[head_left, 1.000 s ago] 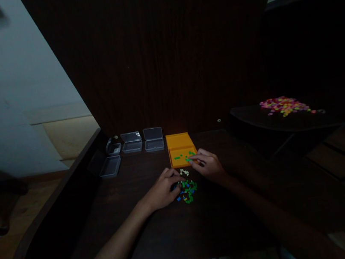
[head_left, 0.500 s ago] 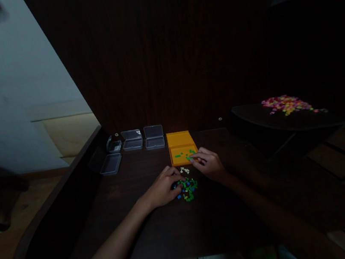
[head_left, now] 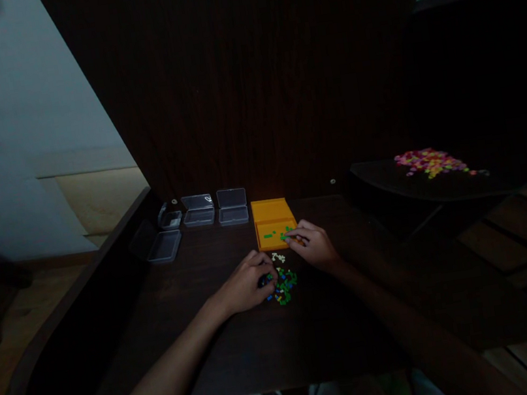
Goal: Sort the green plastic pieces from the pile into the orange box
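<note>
My right hand (head_left: 316,244) is over the near right part of an open yellow box (head_left: 273,210), thumb and fingers pinched on a small green toy brick (head_left: 284,237). A few green bricks (head_left: 268,236) lie inside the box. My left hand (head_left: 249,281) rests at the left edge of a pile of small green, blue and yellow bricks (head_left: 286,284). Its fingers curl in towards the thumb, with bits of green showing between them; what they grip is too small to make out. Just above the pile sits a little cluster of white bricks (head_left: 278,258).
Open clear plastic cases (head_left: 233,215) stand along the back left of the dark table (head_left: 286,346), another clear case (head_left: 164,246) in front of them. A raised side panel (head_left: 77,311) bounds the left. At right, a heap of pink and yellow pieces (head_left: 431,162) lies on a dark shelf (head_left: 373,174).
The fingers of my left hand have drawn back from over the pile and curled in. My right hand has stayed over the box with the green brick. The whole view has shifted slightly.
</note>
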### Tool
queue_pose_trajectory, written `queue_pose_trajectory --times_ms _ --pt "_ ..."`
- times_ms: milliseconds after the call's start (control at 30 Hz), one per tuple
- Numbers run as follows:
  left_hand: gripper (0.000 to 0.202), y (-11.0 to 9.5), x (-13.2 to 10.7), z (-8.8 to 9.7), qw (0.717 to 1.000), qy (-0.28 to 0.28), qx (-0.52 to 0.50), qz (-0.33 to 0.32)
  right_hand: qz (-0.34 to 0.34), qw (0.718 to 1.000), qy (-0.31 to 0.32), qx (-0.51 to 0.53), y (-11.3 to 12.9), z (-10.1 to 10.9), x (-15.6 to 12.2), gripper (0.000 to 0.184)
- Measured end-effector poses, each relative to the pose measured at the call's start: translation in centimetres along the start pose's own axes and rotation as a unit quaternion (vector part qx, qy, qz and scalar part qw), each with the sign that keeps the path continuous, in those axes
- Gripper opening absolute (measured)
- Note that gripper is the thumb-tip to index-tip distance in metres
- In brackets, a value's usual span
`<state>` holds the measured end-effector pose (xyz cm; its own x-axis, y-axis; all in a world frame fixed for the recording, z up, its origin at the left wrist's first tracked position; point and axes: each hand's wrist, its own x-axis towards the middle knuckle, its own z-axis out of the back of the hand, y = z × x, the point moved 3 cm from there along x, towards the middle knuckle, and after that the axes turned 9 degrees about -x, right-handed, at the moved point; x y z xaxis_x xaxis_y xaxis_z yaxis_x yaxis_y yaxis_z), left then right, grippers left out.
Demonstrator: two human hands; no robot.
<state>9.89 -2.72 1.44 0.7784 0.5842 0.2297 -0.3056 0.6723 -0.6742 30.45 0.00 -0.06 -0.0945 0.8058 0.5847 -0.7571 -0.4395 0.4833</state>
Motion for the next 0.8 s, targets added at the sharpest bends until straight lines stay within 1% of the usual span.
queue_pose_trajectory --times_ms 133,300,433,533,667,733,800 --pt "0.014 0.0 0.0 0.0 1.000 0.008 -0.005 -0.012 -0.002 1.000 0.011 -0.012 -0.4 0.3 0.6 0.018" --pt "0.016 0.1 0.0 -0.1 1.000 0.008 0.000 -0.012 -0.007 0.997 0.058 -0.057 -0.6 0.2 1.9 0.014" --pt "0.018 -0.1 0.1 -0.1 1.000 0.007 0.004 -0.019 -0.013 0.988 0.105 -0.114 -0.3 -0.3 3.1 0.012" --pt "0.019 -0.2 0.2 -0.2 0.999 0.012 0.007 -0.030 0.000 0.979 0.151 -0.134 0.1 -0.8 3.9 0.011" --pt "0.016 -0.2 0.2 -0.3 0.999 0.020 0.009 -0.031 0.013 0.964 0.210 -0.161 0.0 -1.7 4.4 0.011" --pt "0.015 -0.2 0.1 -0.3 0.999 0.020 0.004 -0.028 0.013 0.960 0.223 -0.167 -0.2 -2.0 4.3 0.012" --pt "0.015 -0.3 0.1 -0.3 1.000 0.019 0.003 -0.024 0.010 0.960 0.220 -0.170 -0.5 -2.2 4.2 0.013"
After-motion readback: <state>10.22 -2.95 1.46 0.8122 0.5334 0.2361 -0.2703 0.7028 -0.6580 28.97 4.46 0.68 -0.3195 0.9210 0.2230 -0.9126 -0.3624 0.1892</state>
